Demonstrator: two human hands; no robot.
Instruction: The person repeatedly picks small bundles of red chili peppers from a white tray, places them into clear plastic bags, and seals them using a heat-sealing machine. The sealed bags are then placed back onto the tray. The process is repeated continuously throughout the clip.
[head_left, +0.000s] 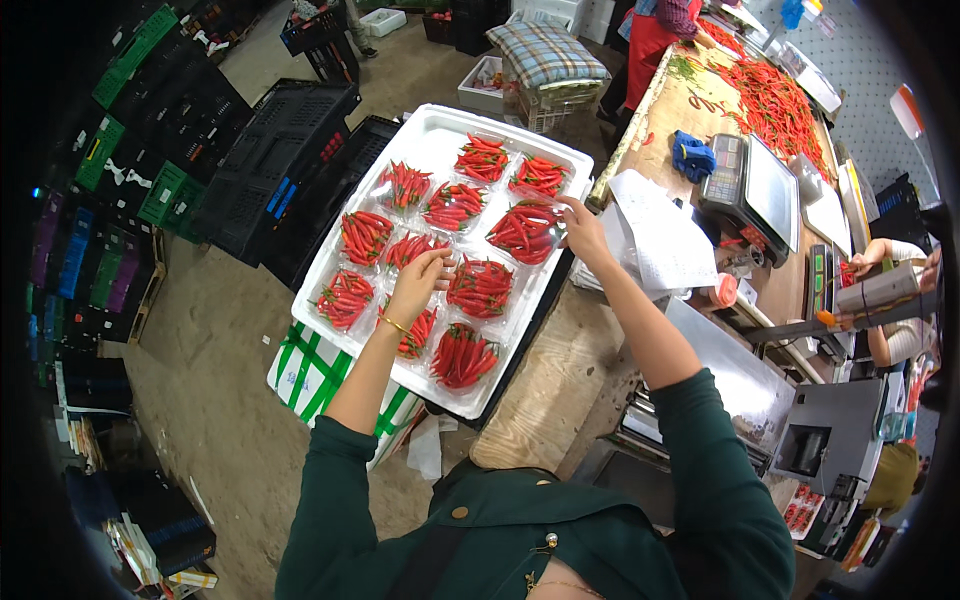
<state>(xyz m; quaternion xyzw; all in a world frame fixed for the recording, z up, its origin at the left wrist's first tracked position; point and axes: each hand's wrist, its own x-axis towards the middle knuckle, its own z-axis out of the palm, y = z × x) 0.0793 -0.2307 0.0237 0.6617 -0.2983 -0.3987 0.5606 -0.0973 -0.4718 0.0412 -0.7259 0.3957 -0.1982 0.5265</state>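
Observation:
A white foam box (439, 124) in front of me holds several transparent plastic packs of red chillies. My right hand (583, 229) is at the box's right side, with its thumb and fingers on the edge of one chilli pack (525, 232). That pack looks slightly raised, overlapping its neighbours. Over the middle of the box hovers my left hand (424, 283), fingers loosely bent and holding nothing. It partly hides a chilli pack (411, 249) beneath it. Nearer to me lie a chilli pack (480, 286) and another pack (463, 356) by the front rim.
Right of the box, papers (660, 225) lie on a wooden table beside a weighing scale (750, 187), with loose red chillies (780, 97) farther back. Co-workers stand around that table. Black crates (277, 165) stand left. A green-taped foam box (300, 375) sits below.

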